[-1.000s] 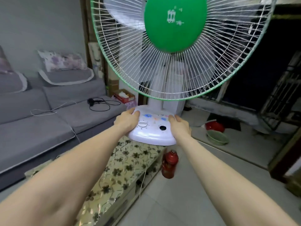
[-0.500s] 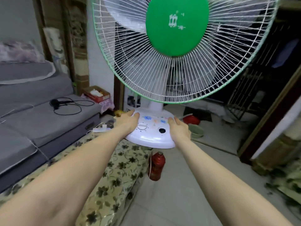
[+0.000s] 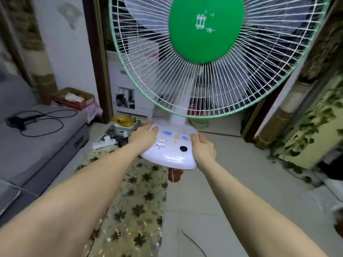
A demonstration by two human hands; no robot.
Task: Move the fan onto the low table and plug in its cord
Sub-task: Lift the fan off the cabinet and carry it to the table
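Observation:
I hold a white desk fan (image 3: 206,30) with a green hub and green-rimmed grille up in the air. My left hand (image 3: 143,135) grips the left side of its white base (image 3: 170,154), and my right hand (image 3: 203,147) grips the right side. The base hovers over the far end of the low table (image 3: 133,201), which has a floral cloth. A thin white cord (image 3: 173,175) hangs under the base. A white power strip (image 3: 104,143) lies on the table's far end.
A grey sofa (image 3: 37,149) with a black cable and device runs along the left. A red bottle (image 3: 175,175) stands on the floor beside the table. Clutter and a yellow bowl (image 3: 123,120) sit beyond the table. A black cable (image 3: 193,243) lies on the floor tiles.
The view has swung to the right and the sofa has slid left. The fan, still in both hands, now hovers over the table's far right end.

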